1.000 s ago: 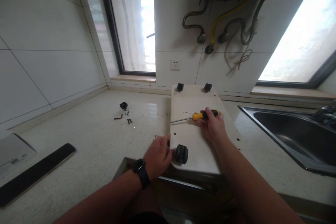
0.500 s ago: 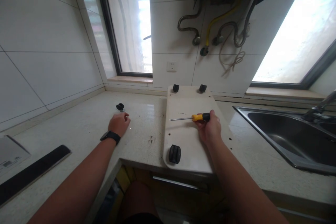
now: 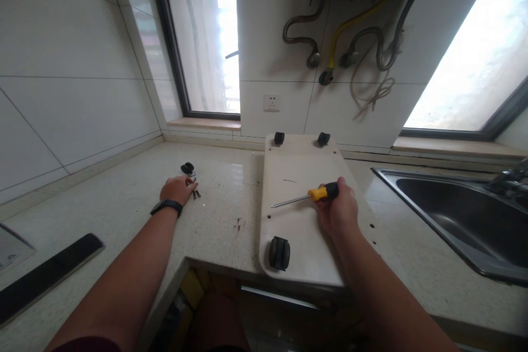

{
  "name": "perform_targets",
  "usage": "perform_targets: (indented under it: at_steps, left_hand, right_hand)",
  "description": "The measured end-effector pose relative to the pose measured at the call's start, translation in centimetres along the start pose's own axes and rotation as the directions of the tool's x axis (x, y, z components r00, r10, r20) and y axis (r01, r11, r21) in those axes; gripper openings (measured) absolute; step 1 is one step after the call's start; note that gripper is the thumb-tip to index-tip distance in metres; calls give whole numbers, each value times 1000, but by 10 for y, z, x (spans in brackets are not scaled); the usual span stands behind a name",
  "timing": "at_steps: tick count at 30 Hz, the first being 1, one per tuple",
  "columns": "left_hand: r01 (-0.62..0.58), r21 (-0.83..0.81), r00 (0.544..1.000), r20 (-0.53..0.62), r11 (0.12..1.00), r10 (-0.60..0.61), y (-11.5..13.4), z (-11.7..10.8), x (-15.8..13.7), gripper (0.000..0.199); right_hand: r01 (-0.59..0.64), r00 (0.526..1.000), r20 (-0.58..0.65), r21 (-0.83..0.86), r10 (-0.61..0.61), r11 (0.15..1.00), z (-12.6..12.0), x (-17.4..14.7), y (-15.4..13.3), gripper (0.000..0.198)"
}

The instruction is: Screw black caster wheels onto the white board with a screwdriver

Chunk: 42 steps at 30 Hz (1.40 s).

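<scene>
My right hand [image 3: 340, 210] is wrapped round a screwdriver [image 3: 319, 192] with a yellow and black handle. Its metal shaft points left over a pale board [image 3: 299, 162] with rounded corners. Casters sit on that board: a black one [image 3: 279, 253] at the near left and two small black ones at the far end, left [image 3: 279, 138] and right [image 3: 324, 138]. On the counter at the left, my left hand [image 3: 176, 189] has its fingers drawn together beside several small screws [image 3: 196, 194]; whatever is pinched there is hidden. A loose black caster [image 3: 187, 168] lies just beyond those fingertips.
A steel sink [image 3: 449, 214] is set into the counter [image 3: 223, 198] on the right. At the left lie a long black strip [image 3: 53, 275] and a white box [image 3: 12, 247]. Hoses [image 3: 297, 39] hang on the back wall above a socket [image 3: 271, 103].
My left hand has shifted slightly left, and small screws now show by its fingertips. The screwdriver has tilted, its tip lower and nearer the hole at the board's left edge.
</scene>
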State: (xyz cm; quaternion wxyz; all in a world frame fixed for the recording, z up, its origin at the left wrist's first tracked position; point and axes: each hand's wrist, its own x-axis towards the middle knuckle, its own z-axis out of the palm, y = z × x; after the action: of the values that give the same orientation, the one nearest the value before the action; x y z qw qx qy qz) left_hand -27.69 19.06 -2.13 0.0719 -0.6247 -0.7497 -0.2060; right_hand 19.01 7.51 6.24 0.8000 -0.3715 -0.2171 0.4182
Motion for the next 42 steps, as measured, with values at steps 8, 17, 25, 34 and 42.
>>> perform_targets:
  at_steps: [8,17,25,34,42]
  left_hand:
    - [25,23,999,19,999,-25,-2,4,4,36]
    - [62,-70,998,14,996,-61,5,-2,0,34]
    - [105,-433,993,-5,895,-119,32,-25,-12,18]
    - [163,-972,979,181,171,92,156,-65,-68,26]
    - [458,-843,852,325,-284,410,232,-109,-144,24]
  right_hand:
    - [-4,1000,-9,-1,4,1000,2,-2,-1,26]
    - [-16,1000,-1,-7,16,1000,3,-2,-1,31]
    - [-24,1000,-3,-32,23,999,2,-2,-1,36]
    - [-30,999,24,-14,30,999,0,-3,-2,50]
    - [8,1000,30,23,-9,1000,-2,-6,-6,45]
